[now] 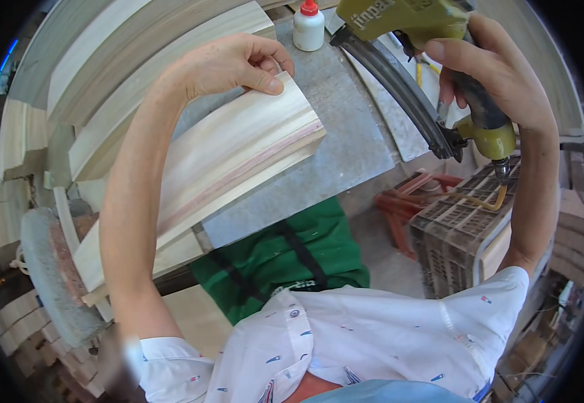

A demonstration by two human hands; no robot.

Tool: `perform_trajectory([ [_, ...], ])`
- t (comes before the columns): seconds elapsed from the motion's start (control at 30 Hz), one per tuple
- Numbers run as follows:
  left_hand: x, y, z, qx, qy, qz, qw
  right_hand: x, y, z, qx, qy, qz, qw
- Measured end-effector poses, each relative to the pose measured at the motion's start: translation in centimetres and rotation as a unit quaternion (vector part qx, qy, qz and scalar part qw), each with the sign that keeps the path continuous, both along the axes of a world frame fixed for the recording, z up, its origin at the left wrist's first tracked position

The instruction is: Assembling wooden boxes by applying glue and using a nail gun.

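Since my left fingers (pixel 265 80) pinch only one end, the boards (pixel 238 131) could skew toward the near edge of the surface (pixel 353 138); my right fingers (pixel 454 55) grip the nailer (pixel 397 84).

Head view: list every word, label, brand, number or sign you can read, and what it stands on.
Nail gun: pale lettering on its olive body; wording not copied here.
Green cloth: white lettering at its lower edge, partly hidden by the shirt; not fully readable.
White bottle: no legible text.
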State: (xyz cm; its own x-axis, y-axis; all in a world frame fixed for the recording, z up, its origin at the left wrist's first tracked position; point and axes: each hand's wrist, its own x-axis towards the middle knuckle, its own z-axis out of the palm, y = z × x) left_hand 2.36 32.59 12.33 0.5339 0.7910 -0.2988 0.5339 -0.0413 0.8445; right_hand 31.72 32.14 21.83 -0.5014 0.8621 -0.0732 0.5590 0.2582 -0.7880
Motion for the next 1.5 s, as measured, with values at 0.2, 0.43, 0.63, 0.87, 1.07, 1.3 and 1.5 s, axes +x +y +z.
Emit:
perform_trajectory([
  [0.2,-0.2,-2.5,-1.1,0.043,0.008,0.149,0.988,-3.6,-1.2,4.4,-0.093,-0.077,0.009,0.993],
  [0.43,-0.3,-3.0,-2.5,0.037,-0.029,0.194,0.98,-6.7,-1.2,5.1,-0.113,-0.122,0.116,0.979],
  [0.63,-0.6,-2.9,-3.0,0.047,-0.024,0.192,0.98,-7.6,-1.3,4.6,-0.105,-0.16,0.084,0.978],
  [0.87,-0.5,-2.9,-3.0,0.053,-0.025,0.187,0.981,-7.8,-1.2,4.3,-0.104,-0.168,0.096,0.976],
  [1.07,-0.3,-3.2,-3.1,0.058,-0.055,0.2,0.976,-7.8,-1.3,4.4,-0.088,-0.196,0.073,0.974],
  [1.3,-0.5,-3.0,-3.0,0.046,-0.043,0.188,0.98,-7.5,-2.0,4.9,-0.096,-0.232,0.07,0.965],
  [1.5,-0.4,-3.0,-3.0,0.029,-0.066,0.184,0.98,-6.5,-3.5,5.0,-0.11,-0.18,0.035,0.977],
])
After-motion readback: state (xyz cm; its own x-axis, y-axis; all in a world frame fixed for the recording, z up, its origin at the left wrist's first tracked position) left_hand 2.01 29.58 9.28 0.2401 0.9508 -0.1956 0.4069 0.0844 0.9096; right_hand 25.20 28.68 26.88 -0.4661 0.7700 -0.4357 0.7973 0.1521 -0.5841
